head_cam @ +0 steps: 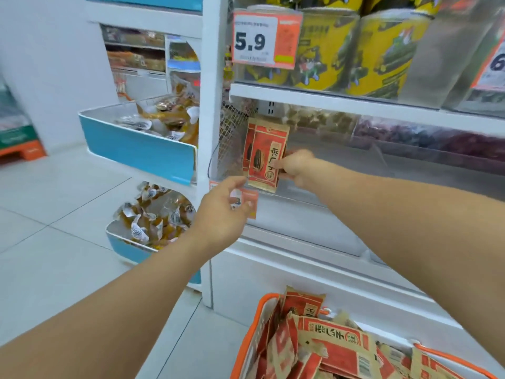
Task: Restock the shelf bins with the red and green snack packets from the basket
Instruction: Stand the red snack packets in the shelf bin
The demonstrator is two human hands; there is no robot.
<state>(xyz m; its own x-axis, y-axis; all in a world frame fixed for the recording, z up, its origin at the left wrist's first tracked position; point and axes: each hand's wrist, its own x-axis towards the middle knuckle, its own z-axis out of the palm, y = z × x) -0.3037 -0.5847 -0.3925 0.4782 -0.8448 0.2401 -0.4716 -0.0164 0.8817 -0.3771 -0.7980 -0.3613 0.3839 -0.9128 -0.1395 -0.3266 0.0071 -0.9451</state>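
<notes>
Placing step, looks like: your right hand (pixel 296 166) pinches the red packets (pixel 266 154) upright at the clear shelf bin (pixel 314 192), left hand (pixel 224 212) loose-fingered below, so drop them in, then hit the basket (pixel 254 337).

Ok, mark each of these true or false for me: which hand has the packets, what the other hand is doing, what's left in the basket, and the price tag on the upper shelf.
1. The right hand holds upright red packets at the clear shelf bin. True.
2. The left hand grips a packet. False: it is open, holding nothing, just below the packets.
3. The orange basket is empty. False: it still holds many red packets.
4. The price tag on the upper shelf reads 5.9. True.
</notes>
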